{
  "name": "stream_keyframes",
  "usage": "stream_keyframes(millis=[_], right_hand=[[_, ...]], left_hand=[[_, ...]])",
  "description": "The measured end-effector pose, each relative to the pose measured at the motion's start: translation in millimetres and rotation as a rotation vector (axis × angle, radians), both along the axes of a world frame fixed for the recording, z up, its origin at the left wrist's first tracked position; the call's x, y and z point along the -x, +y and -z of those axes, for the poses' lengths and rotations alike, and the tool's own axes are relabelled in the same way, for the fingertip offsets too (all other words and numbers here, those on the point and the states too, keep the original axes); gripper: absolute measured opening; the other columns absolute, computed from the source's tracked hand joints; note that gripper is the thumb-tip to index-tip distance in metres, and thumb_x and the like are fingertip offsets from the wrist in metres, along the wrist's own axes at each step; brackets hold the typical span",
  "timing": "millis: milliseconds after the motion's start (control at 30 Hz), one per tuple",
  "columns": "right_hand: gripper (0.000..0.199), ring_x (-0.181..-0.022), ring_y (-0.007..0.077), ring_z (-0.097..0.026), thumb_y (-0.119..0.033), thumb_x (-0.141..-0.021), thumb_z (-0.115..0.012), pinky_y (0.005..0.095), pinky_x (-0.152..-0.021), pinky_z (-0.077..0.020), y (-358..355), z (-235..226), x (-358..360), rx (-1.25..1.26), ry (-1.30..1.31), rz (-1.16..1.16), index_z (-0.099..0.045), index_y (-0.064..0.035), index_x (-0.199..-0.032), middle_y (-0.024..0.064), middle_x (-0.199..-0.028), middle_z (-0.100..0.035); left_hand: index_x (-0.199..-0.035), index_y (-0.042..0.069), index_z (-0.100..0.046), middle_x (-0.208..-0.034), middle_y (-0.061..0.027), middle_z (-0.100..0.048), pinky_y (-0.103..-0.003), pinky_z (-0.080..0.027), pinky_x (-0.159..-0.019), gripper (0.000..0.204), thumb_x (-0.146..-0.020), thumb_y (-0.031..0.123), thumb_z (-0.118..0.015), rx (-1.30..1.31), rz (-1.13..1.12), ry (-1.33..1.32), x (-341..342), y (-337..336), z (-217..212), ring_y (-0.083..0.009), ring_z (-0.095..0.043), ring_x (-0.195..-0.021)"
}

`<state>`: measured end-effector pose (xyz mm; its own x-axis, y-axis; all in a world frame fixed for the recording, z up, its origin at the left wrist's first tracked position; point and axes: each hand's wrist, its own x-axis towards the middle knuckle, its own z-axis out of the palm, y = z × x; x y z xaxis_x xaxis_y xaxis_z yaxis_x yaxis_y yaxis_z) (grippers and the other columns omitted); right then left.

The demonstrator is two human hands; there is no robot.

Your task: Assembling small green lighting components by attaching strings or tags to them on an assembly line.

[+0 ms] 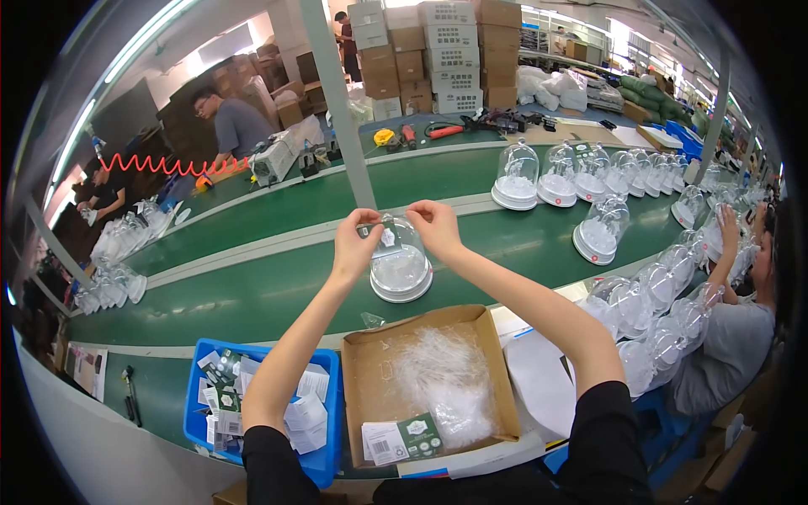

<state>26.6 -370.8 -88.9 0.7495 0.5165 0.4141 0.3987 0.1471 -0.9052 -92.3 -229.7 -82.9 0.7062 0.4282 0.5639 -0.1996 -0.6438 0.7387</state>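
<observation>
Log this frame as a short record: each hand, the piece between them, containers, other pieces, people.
Left hand: fingers at a small card by the dome
Right hand: fingertips together near the dome's top; anything held is too small to tell
Piece: clear dome, white base, on the green belt
Blue bin: loose cards
Box: clear plastic strands, more cards
Other domes: mostly rightward
People: co-worker at right, another across the line
</observation>
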Motion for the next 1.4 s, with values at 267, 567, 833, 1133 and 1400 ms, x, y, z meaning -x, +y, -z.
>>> stream_keyframes(millis=[267, 567, 833, 1133, 1400], right_hand=[[0.012, -0.096, 0.0282, -0.060, -0.017, -0.076, -0.070, 0.0395, -0.085, -0.0476, 37.0, 9.2, -11.9, 0.138, -0.326, 0.120, -0.071, -0.0059, -0.078, 0.0132, -0.094, -0.064], [0.008, -0.097, 0.0319, -0.059, -0.013, -0.074, -0.067, 0.0424, -0.084, -0.0490, 40.3, -1.2, -5.4, 0.244, -0.535, 0.094, -0.070, -0.0056, -0.074, 0.0138, -0.097, -0.063], [0.009, -0.097, 0.0316, -0.058, -0.013, -0.075, -0.066, 0.0418, -0.084, -0.0490, 30.6, -3.9, 1.4, 0.296, -0.605, 0.086, -0.069, -0.0049, -0.072, 0.0127, -0.100, -0.062], [0.009, -0.098, 0.0306, -0.057, -0.013, -0.080, -0.066, 0.0405, -0.084, -0.0477, 28.9, -1.6, 6.2, 0.207, -0.584, 0.077, -0.067, -0.0039, -0.081, 0.0110, -0.098, -0.061], [0.010, -0.094, 0.0309, -0.057, -0.014, -0.082, -0.062, 0.0419, -0.081, -0.0476, 36.0, 2.6, 11.1, 0.256, -0.706, 0.091, -0.063, -0.0038, -0.082, 0.0112, -0.094, -0.060]], left_hand=[[-0.093, -0.003, -0.064, -0.085, -0.0072, -0.067, -0.026, -0.048, -0.074, 0.016, -0.080, 0.006, -0.065, 0.028, -0.059, 0.017, 2.7, 17.8, 7.6, -0.0129, -0.061, -0.080], [-0.090, -0.002, -0.064, -0.082, -0.0063, -0.066, -0.026, -0.049, -0.071, 0.015, -0.077, 0.005, -0.062, -0.002, -0.078, 0.123, 12.4, 32.0, 6.4, -0.0119, -0.061, -0.077], [-0.094, 0.005, -0.066, -0.103, -0.0138, -0.063, -0.041, -0.045, -0.090, 0.022, -0.073, 0.014, -0.067, -0.471, -0.252, 0.182, 11.7, 24.6, -7.2, -0.0342, -0.055, -0.105], [-0.087, 0.004, -0.071, -0.107, -0.0139, -0.063, -0.042, -0.043, -0.095, 0.017, -0.071, 0.011, -0.071, -0.603, -0.016, 0.222, -16.1, 19.6, -26.7, -0.0342, -0.053, -0.109], [-0.078, 0.004, -0.070, -0.097, -0.0125, -0.064, -0.040, -0.047, -0.089, 0.011, -0.069, 0.011, -0.070, -0.645, -0.074, 0.154, -9.3, 18.7, -24.5, -0.0330, -0.056, -0.102]])
